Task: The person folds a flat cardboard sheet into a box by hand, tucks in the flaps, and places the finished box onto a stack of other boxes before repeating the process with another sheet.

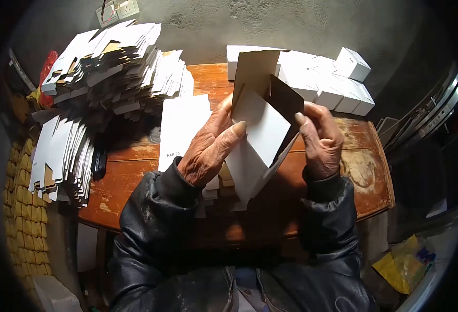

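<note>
- I see both hands up over the worn reddish wooden table [135, 177], working one part-folded white cardboard carton with a dark inner face [262, 130].
- My left hand [210, 148] is closed on the carton's left side, thumb pressed on the white front panel, fingers behind it.
- My right hand [320, 138] grips the carton's right edge, fingertips on the dark flap.
- The carton is held in the air, tilted, top flap standing up, clear of the table.
- Just under my left hand: a short stack of flat white blanks with small print [182, 130], lying on the table.
- Far left: a big messy heap of flat white-and-brown carton blanks [109, 67], spilling over the table edge.
- Back right: a cluster of finished small white boxes [327, 78] against the grey wall.
- Lower right, off the table: a yellow plastic bag [403, 265].
- Black leather-look sleeves [151, 218] cover both arms.
</note>
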`<move>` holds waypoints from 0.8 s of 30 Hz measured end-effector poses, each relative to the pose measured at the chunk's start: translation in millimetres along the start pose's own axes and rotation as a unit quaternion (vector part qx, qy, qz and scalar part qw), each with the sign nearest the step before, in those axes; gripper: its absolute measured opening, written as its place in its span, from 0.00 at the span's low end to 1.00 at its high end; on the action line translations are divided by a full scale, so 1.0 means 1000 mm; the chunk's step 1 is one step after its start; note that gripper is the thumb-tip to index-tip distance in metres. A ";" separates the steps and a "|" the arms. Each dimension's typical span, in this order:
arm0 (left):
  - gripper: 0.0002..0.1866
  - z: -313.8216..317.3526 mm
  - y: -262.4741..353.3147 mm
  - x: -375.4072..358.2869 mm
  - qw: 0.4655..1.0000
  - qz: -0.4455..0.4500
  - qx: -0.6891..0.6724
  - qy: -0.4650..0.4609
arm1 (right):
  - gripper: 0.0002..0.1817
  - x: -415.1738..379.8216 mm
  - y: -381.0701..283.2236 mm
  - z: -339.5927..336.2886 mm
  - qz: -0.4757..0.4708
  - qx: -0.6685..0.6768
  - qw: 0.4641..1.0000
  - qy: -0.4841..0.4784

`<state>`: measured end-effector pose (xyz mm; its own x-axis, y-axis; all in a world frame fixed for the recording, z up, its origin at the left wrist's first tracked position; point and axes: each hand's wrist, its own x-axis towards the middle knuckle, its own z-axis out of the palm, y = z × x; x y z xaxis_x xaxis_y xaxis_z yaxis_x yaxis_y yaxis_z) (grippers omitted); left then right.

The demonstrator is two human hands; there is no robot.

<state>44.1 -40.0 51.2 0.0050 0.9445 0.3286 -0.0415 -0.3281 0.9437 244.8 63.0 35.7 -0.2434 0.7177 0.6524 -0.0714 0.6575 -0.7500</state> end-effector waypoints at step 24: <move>0.48 0.055 -0.025 0.025 0.929 0.209 0.303 -0.024 | 0.09 -0.009 -0.016 -0.075 -0.140 -0.322 0.936 -0.036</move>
<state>99.8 -9.5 38.1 0.1598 0.7351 0.6589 0.5206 -0.6299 0.5764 320.9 63.5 49.9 -0.3680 0.4939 0.7878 0.4497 0.8361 -0.3141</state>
